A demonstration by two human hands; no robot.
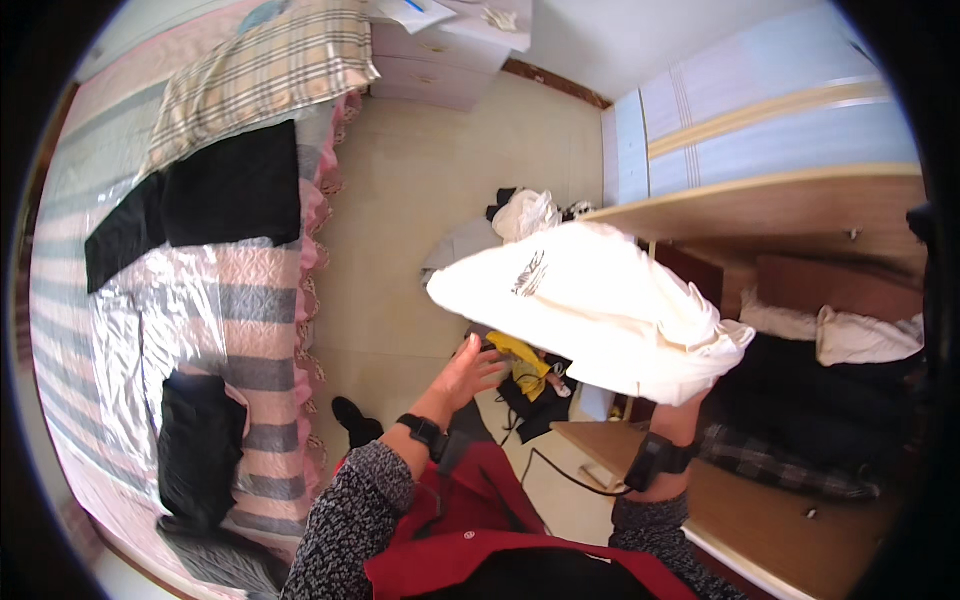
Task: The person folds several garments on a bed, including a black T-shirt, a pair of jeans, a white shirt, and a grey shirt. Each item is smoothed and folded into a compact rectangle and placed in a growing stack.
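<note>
A white garment [570,292] with a dark print hangs in the air in front of me, bunched at its right end. My right hand [684,409] holds it from below at that bunched end; the cloth hides the fingers. Left of the garment's lower edge, my left hand [472,373] is empty, thumb up and fingers apart. Beneath the garment, a yellow cloth item [525,364] and black cloth [536,412] lie on the floor, partly covered from view.
On my right stands a wardrobe with a wooden shelf board [772,517], dark clothes [810,397] and a folded white cloth [870,337]. On my left, a striped bed [262,345] bears black trousers [232,184] and dark clothing [199,450]. A cable [566,469] hangs from my right wrist device.
</note>
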